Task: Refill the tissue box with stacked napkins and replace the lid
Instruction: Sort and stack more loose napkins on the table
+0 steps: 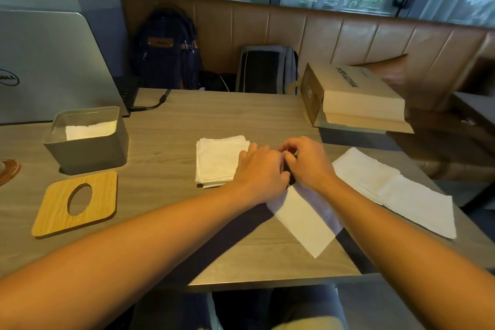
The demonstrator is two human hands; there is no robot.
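Napkin [302, 218]: looks thin, limp, light; best taken by an edge.
Grip: left hand [261, 167] and right hand [308, 162] both pinch its far edge.
Stack [217, 161]: nine o'clock of hands.

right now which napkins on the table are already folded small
The square stack beside the left hand; the sheets at the right lie opened out flat.

I log left hand [259, 169] and right hand [308, 161] bare, forearms [160, 228] unsleeved; below the table's [174, 120] near edge, dark blue-grey trousers [171, 311].
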